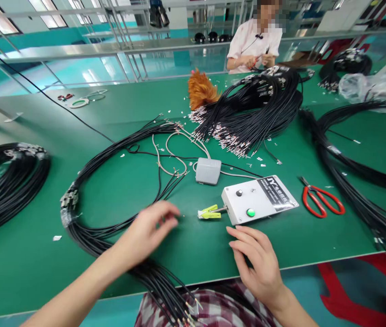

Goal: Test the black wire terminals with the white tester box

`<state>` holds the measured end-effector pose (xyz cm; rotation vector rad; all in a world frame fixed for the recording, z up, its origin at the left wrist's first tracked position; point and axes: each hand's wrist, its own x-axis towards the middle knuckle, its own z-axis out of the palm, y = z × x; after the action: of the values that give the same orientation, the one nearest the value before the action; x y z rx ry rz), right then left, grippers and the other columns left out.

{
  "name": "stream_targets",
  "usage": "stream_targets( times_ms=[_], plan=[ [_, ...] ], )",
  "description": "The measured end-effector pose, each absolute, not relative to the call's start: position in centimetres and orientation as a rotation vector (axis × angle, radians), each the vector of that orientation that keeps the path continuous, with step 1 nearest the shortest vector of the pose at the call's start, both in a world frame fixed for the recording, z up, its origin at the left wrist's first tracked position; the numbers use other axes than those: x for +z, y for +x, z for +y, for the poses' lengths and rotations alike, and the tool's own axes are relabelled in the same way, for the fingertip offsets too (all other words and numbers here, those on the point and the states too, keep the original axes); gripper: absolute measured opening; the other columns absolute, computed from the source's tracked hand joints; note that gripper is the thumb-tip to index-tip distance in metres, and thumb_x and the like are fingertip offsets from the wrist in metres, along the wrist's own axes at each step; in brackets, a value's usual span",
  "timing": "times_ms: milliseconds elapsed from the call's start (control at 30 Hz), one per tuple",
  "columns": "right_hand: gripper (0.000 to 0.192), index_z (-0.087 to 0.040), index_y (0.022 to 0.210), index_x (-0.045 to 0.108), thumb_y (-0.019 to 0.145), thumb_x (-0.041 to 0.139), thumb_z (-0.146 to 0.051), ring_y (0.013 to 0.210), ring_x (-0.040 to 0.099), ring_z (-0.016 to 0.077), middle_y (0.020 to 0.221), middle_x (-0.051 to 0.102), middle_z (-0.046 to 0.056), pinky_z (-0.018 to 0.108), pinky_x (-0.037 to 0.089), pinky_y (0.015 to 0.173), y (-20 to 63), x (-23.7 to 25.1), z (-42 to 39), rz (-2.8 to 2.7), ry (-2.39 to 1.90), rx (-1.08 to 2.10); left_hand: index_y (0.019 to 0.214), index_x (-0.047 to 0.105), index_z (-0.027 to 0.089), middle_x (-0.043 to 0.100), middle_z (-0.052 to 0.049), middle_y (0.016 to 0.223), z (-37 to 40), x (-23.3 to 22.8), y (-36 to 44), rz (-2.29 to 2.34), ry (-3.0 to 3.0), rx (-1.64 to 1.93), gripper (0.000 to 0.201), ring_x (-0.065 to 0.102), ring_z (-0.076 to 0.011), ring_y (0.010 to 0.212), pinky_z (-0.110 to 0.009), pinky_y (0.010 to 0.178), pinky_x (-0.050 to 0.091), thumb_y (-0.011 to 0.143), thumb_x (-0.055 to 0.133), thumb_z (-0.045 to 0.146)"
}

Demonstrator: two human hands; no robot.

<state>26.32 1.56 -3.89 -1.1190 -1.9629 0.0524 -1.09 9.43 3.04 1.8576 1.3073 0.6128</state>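
While black cables run off-frame, left hand pinches something unseen, right hand flat.

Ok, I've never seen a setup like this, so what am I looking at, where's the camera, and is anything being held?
There is one picture, taken from a camera on the person's head, looking forward and down at a green worktable. No machine is at work here, only two bare hands. The left hand has its fingers pinched together over a bundle of black wires; whether they grip a wire end is too small to tell. The right hand lies open on the table, holding nothing, just before a white control box with a green button. A yellow-green clip sticks out from the box's left side. Behind are a grey foot pedal, red scissors and more wire bundles. Another person works at the far side.
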Motion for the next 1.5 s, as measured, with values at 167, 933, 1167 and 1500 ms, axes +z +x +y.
stream_targets(
  times_ms=[167, 933, 1167, 1500],
  plan=[
    [0.024, -0.020, 0.101, 0.063, 0.087, 0.056, -0.002, 0.108, 0.064, 0.0221, 0.111, 0.074, 0.008, 0.040, 0.054, 0.088, 26.3, -3.8, 1.6, -1.978, -1.123, 0.094, 0.097, 0.067, 0.025, 0.060, -0.004, 0.098, 2.9, 4.5, 0.4, 0.875, 2.139, -0.076, 0.028, 0.057, -0.0203, 0.089, -0.031, 0.081, 0.047, 0.093, 0.046, 0.007],
    [0.023, -0.018, 0.081, 0.069, 0.075, 0.078, -0.039, 0.062, 0.068, 0.0123, 0.077, 0.072, 0.001, 0.022, 0.052, 0.063, 19.2, -0.1, 2.3, -0.846, -1.185, 1.536, 0.079, 0.065, 0.019, 0.059, 0.004, 0.060, 4.1, 3.2, 2.7, 1.319, 1.513, 0.714, 0.015, 0.053, -0.0111, 0.050, -0.020, 0.047, 0.045, 0.087, 0.058, 0.029],
    [0.025, -0.016, 0.070, 0.068, 0.065, 0.084, -0.035, 0.049, 0.055, 0.0043, 0.068, 0.069, -0.001, 0.016, 0.043, 0.053, 18.2, -0.1, 3.1, -0.480, -1.007, 1.810, 0.077, 0.061, 0.018, 0.056, 0.004, 0.059, 4.1, 2.7, 2.5, 1.232, 1.238, 0.765, 0.015, 0.049, -0.0088, 0.047, -0.018, 0.043, 0.041, 0.084, 0.061, 0.031],
    [0.025, -0.016, 0.063, 0.059, 0.068, 0.078, -0.031, 0.043, 0.040, 0.0025, 0.052, 0.052, -0.006, 0.016, 0.025, 0.044, 17.5, -0.4, 2.9, -0.428, -1.018, 1.814, 0.083, 0.069, 0.019, 0.057, -0.001, 0.088, 4.8, 2.6, 4.4, 1.138, 1.331, 0.932, 0.007, 0.059, -0.0117, 0.068, -0.022, 0.060, 0.049, 0.083, 0.065, 0.024]
  ],
)
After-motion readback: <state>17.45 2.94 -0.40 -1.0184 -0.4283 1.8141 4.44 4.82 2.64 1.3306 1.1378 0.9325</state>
